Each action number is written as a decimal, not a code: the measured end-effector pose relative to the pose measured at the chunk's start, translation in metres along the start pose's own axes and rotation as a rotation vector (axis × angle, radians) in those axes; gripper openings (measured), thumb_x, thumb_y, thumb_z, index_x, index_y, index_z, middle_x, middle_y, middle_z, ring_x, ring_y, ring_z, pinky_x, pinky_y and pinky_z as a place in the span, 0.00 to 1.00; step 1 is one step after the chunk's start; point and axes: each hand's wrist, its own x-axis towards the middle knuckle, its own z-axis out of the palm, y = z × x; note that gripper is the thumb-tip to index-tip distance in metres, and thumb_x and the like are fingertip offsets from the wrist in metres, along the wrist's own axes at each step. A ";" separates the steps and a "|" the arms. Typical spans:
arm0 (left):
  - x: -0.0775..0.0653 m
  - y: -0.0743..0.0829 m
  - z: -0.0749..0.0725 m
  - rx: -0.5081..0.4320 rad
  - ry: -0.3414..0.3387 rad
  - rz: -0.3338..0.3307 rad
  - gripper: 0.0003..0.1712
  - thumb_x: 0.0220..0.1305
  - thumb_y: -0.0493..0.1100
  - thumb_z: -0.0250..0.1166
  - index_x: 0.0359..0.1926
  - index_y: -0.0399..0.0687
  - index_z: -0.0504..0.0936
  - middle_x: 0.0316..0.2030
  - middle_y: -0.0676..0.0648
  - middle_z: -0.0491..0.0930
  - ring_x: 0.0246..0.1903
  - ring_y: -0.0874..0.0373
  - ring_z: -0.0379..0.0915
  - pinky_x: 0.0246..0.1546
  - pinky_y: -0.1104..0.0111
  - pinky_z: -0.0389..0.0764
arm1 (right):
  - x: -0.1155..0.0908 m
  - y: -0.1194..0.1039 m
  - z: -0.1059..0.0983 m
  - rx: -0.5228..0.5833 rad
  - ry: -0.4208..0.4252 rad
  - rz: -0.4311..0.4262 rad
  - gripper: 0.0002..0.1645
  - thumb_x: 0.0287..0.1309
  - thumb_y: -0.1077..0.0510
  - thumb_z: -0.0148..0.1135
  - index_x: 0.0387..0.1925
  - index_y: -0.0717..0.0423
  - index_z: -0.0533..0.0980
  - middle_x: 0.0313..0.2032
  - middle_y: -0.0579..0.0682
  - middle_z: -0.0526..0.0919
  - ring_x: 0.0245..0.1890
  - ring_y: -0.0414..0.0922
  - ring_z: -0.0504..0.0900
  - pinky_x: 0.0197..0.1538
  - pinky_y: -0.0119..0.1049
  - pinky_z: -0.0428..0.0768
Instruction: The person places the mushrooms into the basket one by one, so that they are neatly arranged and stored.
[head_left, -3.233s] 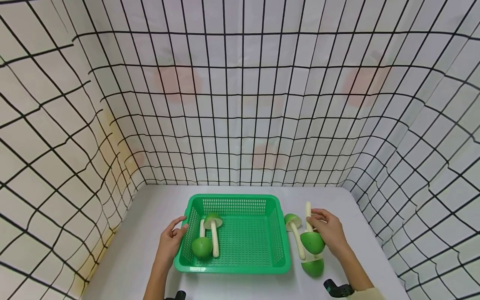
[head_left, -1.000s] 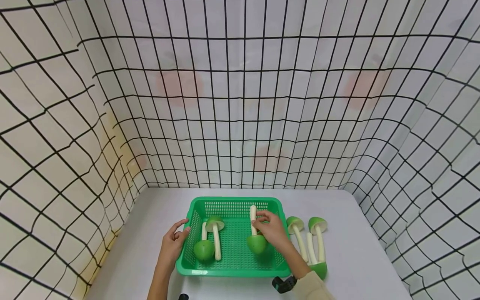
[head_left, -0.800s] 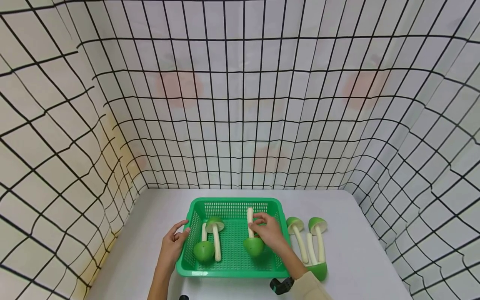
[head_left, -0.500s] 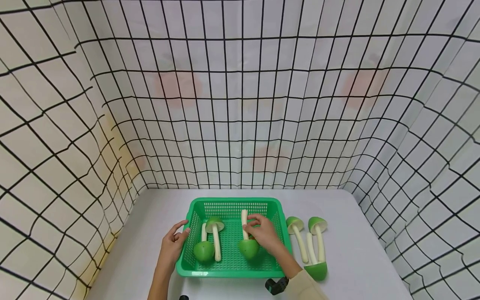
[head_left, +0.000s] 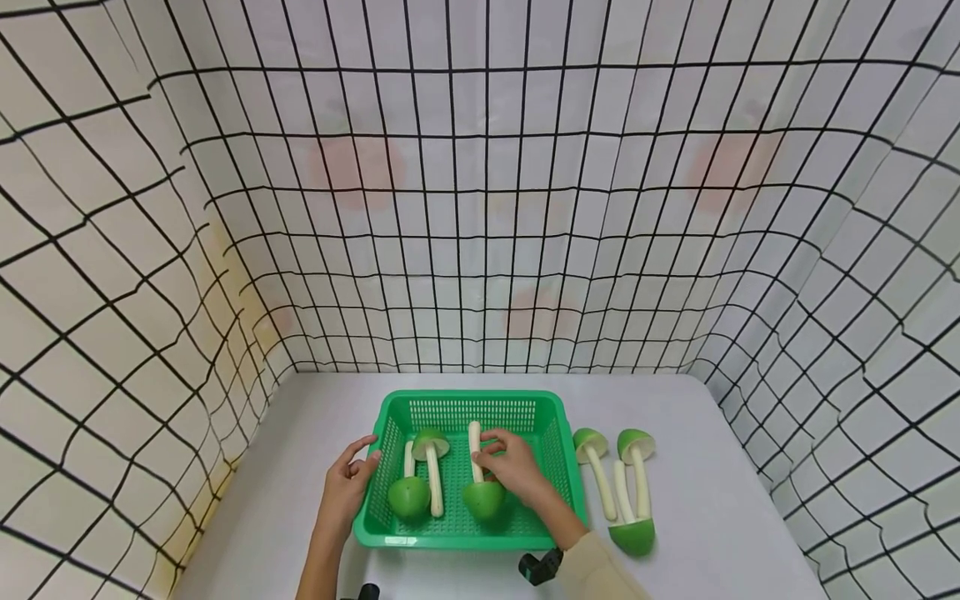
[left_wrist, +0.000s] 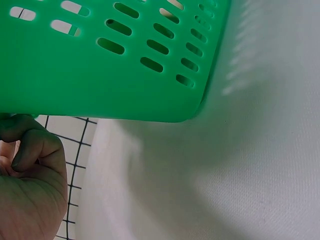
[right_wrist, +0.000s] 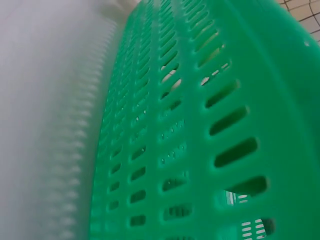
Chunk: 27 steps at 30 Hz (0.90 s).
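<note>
The stem of a green-capped mushroom piece [head_left: 483,500] is clamped between the thumb and fingers of the right hand [head_left: 510,462]. The piece is positioned within the green basket [head_left: 468,543], near its middle, with the cap directed toward the person. Whether the basket floor is touched by the cap cannot be told.

The left rim of the basket is touched by the thumb and forefinger of the left hand [head_left: 347,483]. These digits are set slightly apart; whether the rim is clamped between them cannot be told.

Inside the basket, at the left, a second piece [head_left: 409,497] is laid cap-near, beside a third piece [head_left: 432,467] laid cap-far. Outside the right wall, a fourth piece [head_left: 597,471], a fifth piece [head_left: 637,475] and a sixth piece [head_left: 632,537] are grouped on the white table [head_left: 720,500]. The work area is bordered by black grid mesh [head_left: 486,208].
</note>
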 end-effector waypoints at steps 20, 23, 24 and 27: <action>0.003 0.001 -0.004 0.011 -0.005 0.017 0.23 0.73 0.54 0.65 0.66 0.61 0.77 0.21 0.54 0.65 0.21 0.61 0.63 0.24 0.71 0.68 | 0.009 -0.006 0.027 -0.042 -0.047 0.034 0.22 0.64 0.57 0.70 0.56 0.62 0.77 0.41 0.56 0.84 0.29 0.45 0.88 0.30 0.37 0.85; 0.003 0.001 -0.003 0.004 -0.006 0.012 0.24 0.73 0.54 0.65 0.66 0.61 0.77 0.20 0.55 0.66 0.21 0.61 0.64 0.24 0.71 0.69 | 0.009 -0.006 0.030 -0.049 -0.056 0.039 0.21 0.64 0.57 0.70 0.54 0.63 0.77 0.39 0.55 0.85 0.29 0.46 0.88 0.29 0.38 0.85; 0.003 0.001 -0.002 0.004 -0.007 0.012 0.24 0.73 0.54 0.64 0.67 0.60 0.76 0.20 0.55 0.66 0.21 0.62 0.65 0.24 0.71 0.70 | 0.010 -0.006 0.031 -0.053 -0.058 0.038 0.21 0.64 0.57 0.70 0.54 0.63 0.77 0.39 0.55 0.85 0.29 0.46 0.88 0.29 0.38 0.85; 0.001 0.002 -0.001 -0.014 -0.011 0.004 0.24 0.74 0.54 0.64 0.67 0.59 0.76 0.20 0.55 0.67 0.21 0.62 0.66 0.23 0.71 0.71 | 0.010 -0.004 0.034 -0.064 -0.066 0.037 0.20 0.64 0.58 0.70 0.53 0.63 0.77 0.37 0.54 0.86 0.29 0.47 0.88 0.29 0.39 0.84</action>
